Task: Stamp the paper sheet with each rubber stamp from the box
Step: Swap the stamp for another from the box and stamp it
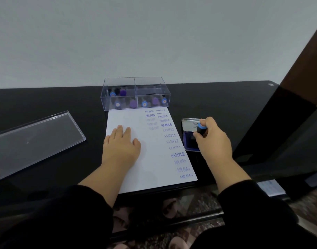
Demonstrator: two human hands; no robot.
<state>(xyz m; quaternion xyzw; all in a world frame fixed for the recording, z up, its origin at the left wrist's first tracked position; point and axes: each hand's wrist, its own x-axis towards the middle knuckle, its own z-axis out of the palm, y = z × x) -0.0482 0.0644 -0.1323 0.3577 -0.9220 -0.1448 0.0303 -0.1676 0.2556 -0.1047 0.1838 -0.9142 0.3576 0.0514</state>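
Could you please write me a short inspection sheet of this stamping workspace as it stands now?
Surface: black glossy table, paper sheet lying flat on it.
Job's things: sheet bears AIR MAIL, FRAGILE and SAMPLE prints along its right side; clear box behind it holds several stamps; open ink pad right of the sheet; stamp over the pad.
Clutter: clear lid lying at left.
Grippers: left hand rests flat on the sheet; right hand grips the stamp, fingers curled round it.
Cables: nothing seen.
Surroundings: plain pale wall; dark brown upright edge at right; patterned floor below.
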